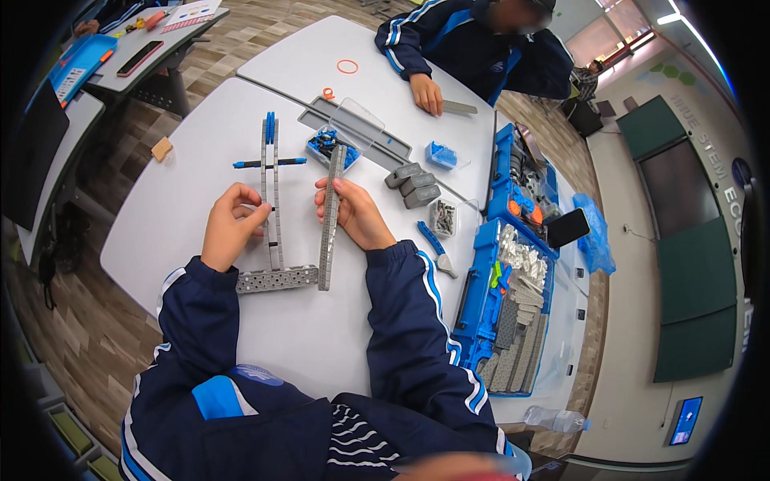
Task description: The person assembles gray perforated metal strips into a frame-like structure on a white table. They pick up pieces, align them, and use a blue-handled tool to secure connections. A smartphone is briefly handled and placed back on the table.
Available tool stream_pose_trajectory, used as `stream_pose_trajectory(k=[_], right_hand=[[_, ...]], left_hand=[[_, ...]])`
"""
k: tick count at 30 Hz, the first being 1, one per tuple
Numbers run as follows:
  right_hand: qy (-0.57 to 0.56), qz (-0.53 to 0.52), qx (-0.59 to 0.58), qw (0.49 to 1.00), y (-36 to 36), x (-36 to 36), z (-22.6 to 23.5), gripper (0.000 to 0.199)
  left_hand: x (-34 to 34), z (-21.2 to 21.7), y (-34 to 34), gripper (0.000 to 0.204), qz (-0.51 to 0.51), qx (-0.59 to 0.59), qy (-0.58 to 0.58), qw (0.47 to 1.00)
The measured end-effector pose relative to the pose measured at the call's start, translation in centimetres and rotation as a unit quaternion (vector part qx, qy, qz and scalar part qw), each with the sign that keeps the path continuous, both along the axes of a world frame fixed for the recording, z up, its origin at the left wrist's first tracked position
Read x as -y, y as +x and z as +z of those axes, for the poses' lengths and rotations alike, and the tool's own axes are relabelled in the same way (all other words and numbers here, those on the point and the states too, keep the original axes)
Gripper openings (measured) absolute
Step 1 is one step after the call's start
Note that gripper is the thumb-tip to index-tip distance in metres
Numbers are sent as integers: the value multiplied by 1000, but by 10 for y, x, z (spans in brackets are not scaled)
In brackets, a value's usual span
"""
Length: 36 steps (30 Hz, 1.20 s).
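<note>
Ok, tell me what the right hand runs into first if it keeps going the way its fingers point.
The right hand points left across the table, so it would likely first meet the upright grey beams beside the left hand; depth is unclear.

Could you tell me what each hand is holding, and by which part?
The right hand grips a long grey beam near its middle; the left hand pinches the upright grey strips at mid-length.
</note>
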State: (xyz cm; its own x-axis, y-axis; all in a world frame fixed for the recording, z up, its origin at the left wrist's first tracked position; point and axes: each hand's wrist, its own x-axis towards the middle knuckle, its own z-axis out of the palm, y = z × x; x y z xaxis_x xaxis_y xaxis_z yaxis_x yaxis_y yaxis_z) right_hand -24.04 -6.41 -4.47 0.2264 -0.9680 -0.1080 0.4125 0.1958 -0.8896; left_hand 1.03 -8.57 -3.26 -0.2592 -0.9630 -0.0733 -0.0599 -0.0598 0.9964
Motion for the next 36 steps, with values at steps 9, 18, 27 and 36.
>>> stream_pose_trajectory(k=[9, 18, 27, 36], right_hand=[[-5, 15, 9, 1000, -3, 1, -2, 43], [1, 25, 7, 1000, -1, 0, 2, 45], [2, 44, -7, 999, 2, 0, 4, 45], [0, 48, 16, 999, -3, 0, -2, 40]], left_hand=[[1, 14, 3, 40, -48, -55, 93, 993], [-3, 18, 2, 40, -62, -67, 103, 991], [-4, 17, -1, 38, -100, -36, 109, 988], [2, 2, 1, 27, -43, -75, 106, 991]])
